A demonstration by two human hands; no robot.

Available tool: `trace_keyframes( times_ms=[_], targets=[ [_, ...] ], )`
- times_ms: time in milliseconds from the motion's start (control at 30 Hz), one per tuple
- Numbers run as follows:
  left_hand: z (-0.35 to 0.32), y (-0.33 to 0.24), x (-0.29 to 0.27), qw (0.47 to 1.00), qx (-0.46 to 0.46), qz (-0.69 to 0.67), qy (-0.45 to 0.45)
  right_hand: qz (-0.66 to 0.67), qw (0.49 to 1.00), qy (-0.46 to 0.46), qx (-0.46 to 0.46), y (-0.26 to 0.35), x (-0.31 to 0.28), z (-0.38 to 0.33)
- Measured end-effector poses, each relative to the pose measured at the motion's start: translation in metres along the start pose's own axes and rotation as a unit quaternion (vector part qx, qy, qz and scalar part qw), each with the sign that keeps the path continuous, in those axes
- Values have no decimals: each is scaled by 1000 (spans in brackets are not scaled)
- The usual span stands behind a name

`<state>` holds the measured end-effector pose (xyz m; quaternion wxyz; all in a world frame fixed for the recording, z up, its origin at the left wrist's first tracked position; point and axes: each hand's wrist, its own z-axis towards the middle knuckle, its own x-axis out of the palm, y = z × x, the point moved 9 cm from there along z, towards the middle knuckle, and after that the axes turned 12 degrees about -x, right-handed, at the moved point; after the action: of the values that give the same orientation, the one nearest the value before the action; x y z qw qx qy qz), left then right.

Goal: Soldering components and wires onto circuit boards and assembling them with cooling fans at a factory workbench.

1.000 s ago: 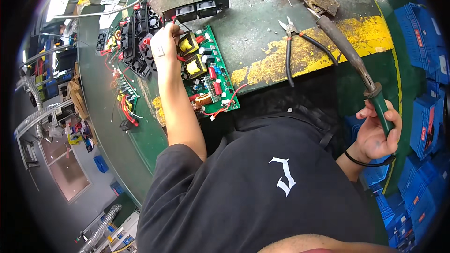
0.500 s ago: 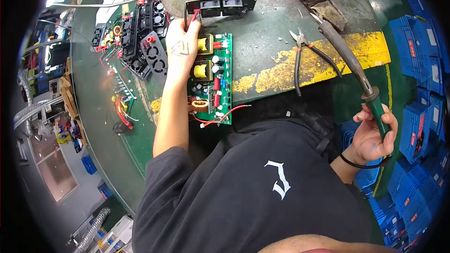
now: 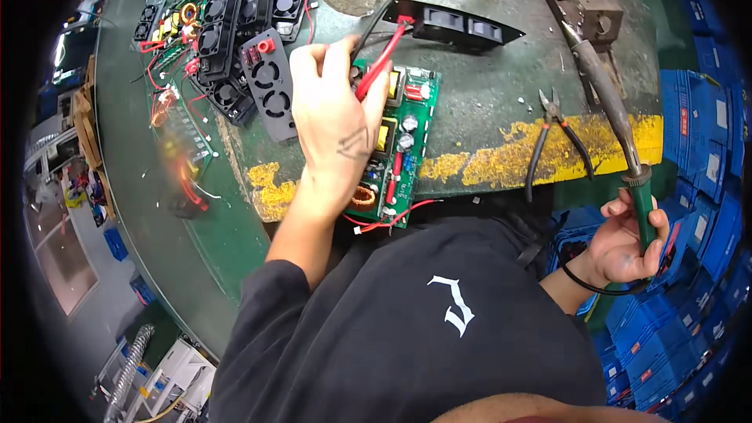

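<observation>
While left fingers (image 3: 377, 100) at red wire (image 3: 394, 41) — right fingers (image 3: 659, 224) around soldering iron (image 3: 601, 82)

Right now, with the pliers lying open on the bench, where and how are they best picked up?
Likely by the two dark handles, coming from the near edge of the bench and closing around both. The pliers lie with their handles spread towards that edge and their tips pointing away, so that approach should meet the handles first and avoid the cutting end.

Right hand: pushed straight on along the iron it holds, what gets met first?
Likely the brown metal stand, in line with the soldering iron; depth is unclear, so they may already touch.
</observation>
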<state>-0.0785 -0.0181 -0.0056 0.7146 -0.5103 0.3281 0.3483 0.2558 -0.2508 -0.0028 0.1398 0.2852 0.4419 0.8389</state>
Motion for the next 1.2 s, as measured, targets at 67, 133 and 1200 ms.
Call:
trace_keyframes(
  times_ms=[67,133,1200],
  targets=[
    [-1,-3,-10,999,0,-18,-29,-5,1000,4,1,-2,3,6],
    [4,-4,-16,998,22,-24,-52,-8,1000,10,1,-4,6,10],
    [3,-19,11,982,117,-102,106,6,997,-26,-71,39,-48,-26]
  ],
)
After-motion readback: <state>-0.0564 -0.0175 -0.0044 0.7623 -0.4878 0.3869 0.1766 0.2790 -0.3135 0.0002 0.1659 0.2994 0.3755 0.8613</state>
